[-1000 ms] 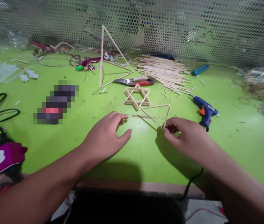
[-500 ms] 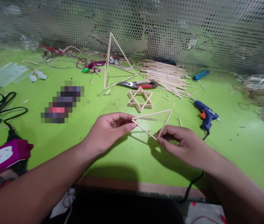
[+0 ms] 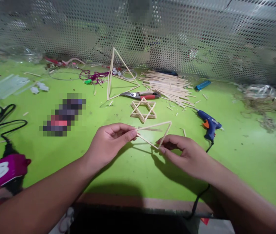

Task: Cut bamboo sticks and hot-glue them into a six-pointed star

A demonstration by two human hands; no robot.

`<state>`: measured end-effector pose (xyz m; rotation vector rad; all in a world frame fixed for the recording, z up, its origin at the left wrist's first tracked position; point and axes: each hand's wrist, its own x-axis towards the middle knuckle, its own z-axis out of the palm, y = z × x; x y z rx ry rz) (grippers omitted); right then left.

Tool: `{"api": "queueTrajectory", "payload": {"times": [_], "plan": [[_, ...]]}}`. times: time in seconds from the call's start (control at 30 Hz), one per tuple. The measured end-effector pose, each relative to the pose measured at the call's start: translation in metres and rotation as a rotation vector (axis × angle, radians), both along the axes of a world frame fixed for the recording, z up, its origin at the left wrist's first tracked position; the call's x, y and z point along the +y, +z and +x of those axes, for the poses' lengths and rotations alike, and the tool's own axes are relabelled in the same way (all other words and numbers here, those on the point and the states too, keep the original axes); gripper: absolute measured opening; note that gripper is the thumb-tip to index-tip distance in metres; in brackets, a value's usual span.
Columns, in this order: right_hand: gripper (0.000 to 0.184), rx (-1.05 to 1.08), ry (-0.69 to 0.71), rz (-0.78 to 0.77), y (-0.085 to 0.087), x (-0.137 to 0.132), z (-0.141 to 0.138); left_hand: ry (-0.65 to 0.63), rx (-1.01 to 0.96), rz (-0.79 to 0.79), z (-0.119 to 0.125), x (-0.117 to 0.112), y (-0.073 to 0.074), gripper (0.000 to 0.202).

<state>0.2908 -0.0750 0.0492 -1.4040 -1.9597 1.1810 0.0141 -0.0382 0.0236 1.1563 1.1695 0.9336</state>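
A triangle of thin wooden sticks [image 3: 152,125] hangs just above the desk [image 3: 238,156], held flat between both hands, near the middle of the work area. Its three sides appear joined at the corners. The left hand [image 3: 110,139] pinches one corner between thumb and fingertips, and the right hand [image 3: 184,154] pinches the lowest corner, its other fingers loosely curled. Just beyond lies a six-pointed star of crossed sticks [image 3: 143,110], apparently complete, and behind that stands a larger stick triangle frame [image 3: 110,74]. A big heap of loose sticks [image 3: 167,87] remains unused. Red-handled snips [image 3: 140,95] rest between the frame and the heap, a blue hot glue gun [image 3: 208,125] lies to the right, and perforated metal mesh [image 3: 201,39] closes off the back of the desk
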Motion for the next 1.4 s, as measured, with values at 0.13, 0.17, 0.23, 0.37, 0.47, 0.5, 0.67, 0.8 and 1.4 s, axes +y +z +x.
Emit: {"api": "queueTrajectory", "payload": {"times": [0.13, 0.17, 0.23, 0.37, 0.47, 0.5, 0.67, 0.8, 1.4], "plan": [[0.019, 0.05, -0.104, 0.076, -0.004, 0.001, 0.002, 0.012, 0.0, 0.018, -0.001, 0.0, -0.001, 0.037], [0.023, 0.078, -0.14, 0.089, -0.005, 0.0, 0.003, 0.011, 0.003, 0.026, -0.001, 0.0, -0.001, 0.037], [0.029, 0.144, -0.203, 0.099, -0.009, -0.001, 0.005, 0.006, 0.007, 0.037, -0.002, 0.0, -0.001, 0.036], [0.031, 0.23, -0.269, 0.131, -0.013, -0.002, 0.007, -0.016, -0.004, 0.045, 0.0, 0.001, -0.002, 0.032], [0.03, 0.242, -0.315, 0.153, -0.011, -0.003, 0.004, -0.032, -0.008, 0.048, 0.0, 0.002, -0.003, 0.031], [0.03, 0.249, -0.322, 0.152, -0.011, -0.003, 0.003, -0.034, -0.005, 0.047, 0.0, 0.002, -0.004, 0.031], [0.022, 0.324, -0.327, 0.166, -0.008, -0.003, -0.003, -0.042, -0.014, 0.016, -0.003, 0.003, -0.007, 0.038], [0.018, 0.4, -0.349, 0.143, -0.008, -0.003, -0.005, -0.03, -0.118, -0.028, -0.001, 0.004, -0.014, 0.042], [0.025, 0.627, -0.365, -0.116, -0.022, 0.0, -0.011, -0.066, -0.205, 0.018, 0.009, -0.001, -0.013, 0.031]]}}
